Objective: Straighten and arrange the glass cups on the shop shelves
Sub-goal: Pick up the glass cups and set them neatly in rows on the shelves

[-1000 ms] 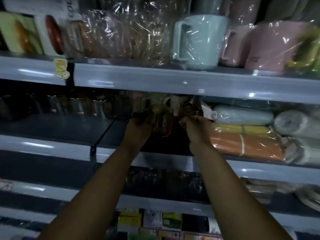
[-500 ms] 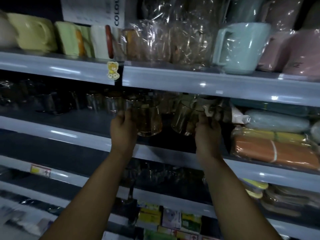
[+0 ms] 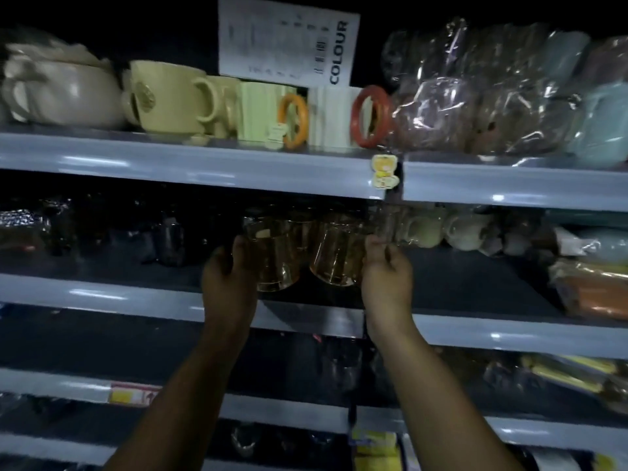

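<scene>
Two amber glass cups stand side by side near the front of the dark middle shelf (image 3: pixel 136 294). My left hand (image 3: pixel 228 277) grips the left amber cup (image 3: pixel 276 256) from its left side. My right hand (image 3: pixel 385 273) holds the right amber cup (image 3: pixel 334 258) from its right side, fingers curled at its rim. More glass cups (image 3: pixel 163 239) stand in a dim row further back to the left, hard to make out.
The shelf above carries cream mugs (image 3: pixel 166 96), ribbed mugs with orange and red ring handles, and plastic-wrapped cups (image 3: pixel 475 107). Small pale teapots (image 3: pixel 465 232) and wrapped orange packs (image 3: pixel 594 290) sit right of the cups. Lower shelves hold more dim goods.
Both hands have carried the two amber cups leftward along the middle shelf, past the shelf joint. The cups now stand closer together, and the view has swung left.
</scene>
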Available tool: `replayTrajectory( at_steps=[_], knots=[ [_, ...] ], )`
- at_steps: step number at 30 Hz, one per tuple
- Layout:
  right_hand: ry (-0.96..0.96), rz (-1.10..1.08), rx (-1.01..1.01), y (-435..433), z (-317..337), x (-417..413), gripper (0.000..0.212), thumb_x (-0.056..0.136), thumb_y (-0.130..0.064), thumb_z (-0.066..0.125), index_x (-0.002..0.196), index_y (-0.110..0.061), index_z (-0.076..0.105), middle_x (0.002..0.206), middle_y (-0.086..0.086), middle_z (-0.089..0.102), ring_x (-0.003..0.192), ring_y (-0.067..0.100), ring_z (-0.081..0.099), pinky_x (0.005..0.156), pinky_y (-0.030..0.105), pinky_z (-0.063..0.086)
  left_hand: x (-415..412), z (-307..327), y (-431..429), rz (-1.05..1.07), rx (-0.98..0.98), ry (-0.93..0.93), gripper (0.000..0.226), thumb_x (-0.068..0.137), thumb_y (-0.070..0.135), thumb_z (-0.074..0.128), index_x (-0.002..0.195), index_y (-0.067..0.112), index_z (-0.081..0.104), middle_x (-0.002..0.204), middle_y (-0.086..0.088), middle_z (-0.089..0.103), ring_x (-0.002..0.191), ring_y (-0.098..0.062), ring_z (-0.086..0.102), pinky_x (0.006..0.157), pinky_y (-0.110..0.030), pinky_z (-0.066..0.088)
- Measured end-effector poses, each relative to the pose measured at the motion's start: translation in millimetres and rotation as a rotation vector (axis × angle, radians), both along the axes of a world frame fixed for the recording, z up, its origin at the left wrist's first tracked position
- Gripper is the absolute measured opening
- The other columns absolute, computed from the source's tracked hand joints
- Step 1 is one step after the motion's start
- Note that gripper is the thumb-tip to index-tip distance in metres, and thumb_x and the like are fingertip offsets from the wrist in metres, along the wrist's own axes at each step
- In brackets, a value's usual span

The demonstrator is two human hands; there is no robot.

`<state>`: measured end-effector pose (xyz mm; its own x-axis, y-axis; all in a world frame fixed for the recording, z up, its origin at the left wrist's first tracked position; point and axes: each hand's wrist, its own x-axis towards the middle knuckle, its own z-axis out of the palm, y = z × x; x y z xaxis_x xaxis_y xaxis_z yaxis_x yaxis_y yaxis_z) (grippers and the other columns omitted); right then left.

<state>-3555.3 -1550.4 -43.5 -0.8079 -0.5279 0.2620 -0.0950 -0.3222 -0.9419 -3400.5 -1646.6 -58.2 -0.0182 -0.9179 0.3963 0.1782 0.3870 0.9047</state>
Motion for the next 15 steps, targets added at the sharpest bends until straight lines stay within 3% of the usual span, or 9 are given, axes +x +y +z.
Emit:
replayTrajectory(
  at_steps=[2, 7, 9, 11, 13, 15],
  knots=[
    [0.013, -0.050, 0.045, -16, -4, 19, 0.035, 0.106, -0.032, 0.050, 0.074, -0.016, 0.048, 0.050, -0.017, 0.046, 0.050, -0.001, 0.045, 0.052, 0.015, 0.039, 18, -4, -21, 0.000, -0.013, -0.037, 0.047, 0.105, 0.042, 0.047, 0.093, -0.001, 0.061, 0.082, -0.021, 0.064, 0.070, -0.019, 0.060, 0.064, -0.036, 0.047],
    [0.066, -0.135, 0.133, -44, -12, 49, 0.037, 0.105, -0.037, 0.049, 0.079, -0.010, 0.051, 0.065, -0.001, 0.049, 0.054, 0.003, 0.046, 0.061, 0.030, 0.038, 45, -11, -60, -0.079, 0.023, -0.077, 0.032, 0.104, 0.038, 0.051, 0.100, 0.009, 0.062, 0.089, -0.010, 0.069, 0.081, -0.025, 0.068, 0.070, -0.039, 0.055],
    [0.069, -0.157, 0.157, -51, -15, 54, 0.040, 0.105, -0.038, 0.049, 0.090, -0.002, 0.055, 0.073, 0.006, 0.055, 0.063, 0.010, 0.053, 0.063, 0.031, 0.041, 48, -10, -67, -0.112, 0.024, -0.094, 0.021, 0.103, 0.031, 0.056, 0.102, 0.010, 0.062, 0.088, -0.002, 0.068, 0.080, -0.017, 0.066, 0.067, -0.025, 0.053],
    [0.091, -0.193, 0.179, -56, -17, 55, 0.039, 0.106, -0.037, 0.048, 0.089, -0.003, 0.055, 0.073, 0.007, 0.053, 0.061, 0.009, 0.052, 0.062, 0.029, 0.042, 47, -11, -73, -0.140, 0.009, -0.126, 0.008, 0.100, 0.021, 0.060, 0.094, 0.016, 0.061, 0.081, 0.005, 0.064, 0.073, -0.008, 0.062, 0.059, -0.013, 0.046],
    [0.130, -0.220, 0.197, -58, -18, 53, 0.037, 0.106, -0.036, 0.048, 0.089, -0.005, 0.055, 0.070, 0.006, 0.053, 0.054, 0.004, 0.048, 0.057, 0.024, 0.042, 45, -13, -75, -0.180, -0.012, -0.171, 0.012, 0.097, 0.020, 0.065, 0.086, 0.022, 0.058, 0.076, 0.006, 0.062, 0.067, -0.006, 0.060, 0.058, -0.019, 0.046],
    [0.176, -0.247, 0.237, -59, -18, 50, 0.036, 0.106, -0.037, 0.046, 0.095, -0.005, 0.059, 0.074, 0.007, 0.058, 0.059, 0.008, 0.053, 0.059, 0.026, 0.044, 42, -16, -80, -0.229, -0.040, -0.207, 0.018, 0.093, 0.019, 0.069, 0.081, 0.020, 0.057, 0.074, 0.003, 0.061, 0.068, -0.005, 0.059, 0.064, -0.022, 0.046]
  ],
)
